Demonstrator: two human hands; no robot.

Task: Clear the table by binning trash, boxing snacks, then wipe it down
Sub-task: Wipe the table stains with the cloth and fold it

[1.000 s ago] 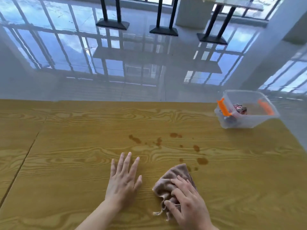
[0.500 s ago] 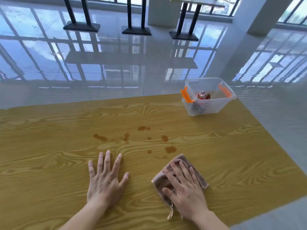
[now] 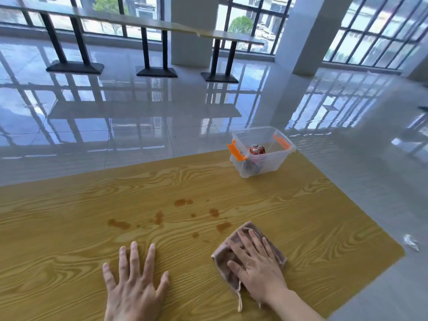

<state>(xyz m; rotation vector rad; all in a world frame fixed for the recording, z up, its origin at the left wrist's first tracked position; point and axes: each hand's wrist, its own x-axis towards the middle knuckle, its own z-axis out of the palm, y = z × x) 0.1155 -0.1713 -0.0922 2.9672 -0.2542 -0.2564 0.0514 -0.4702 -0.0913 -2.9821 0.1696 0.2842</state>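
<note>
Cloth point(image 3: 222, 260) now spread flatter under right hand point(image 3: 259, 272), palm pressing, fingers straight; left hand point(image 3: 135, 290) flat on table point(image 3: 69, 216), holding nothing. Stains point(image 3: 159, 217) unwiped. Cloth soft, limp: press mid-cloth.

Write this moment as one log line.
phase: wiping | right hand: presses brown fabric cloth | left hand: flat on yellow wood-grain table | brown stains: unwiped

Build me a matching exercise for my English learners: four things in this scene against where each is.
Things:
1 left hand
2 right hand
3 brown stains
4 clear plastic box

Places:
a far right of the table, holding a red-wrapped snack
b flat on bare wood
c pressing the pinkish-brown cloth
d just beyond the cloth

Pairs: 1-b, 2-c, 3-d, 4-a
</note>
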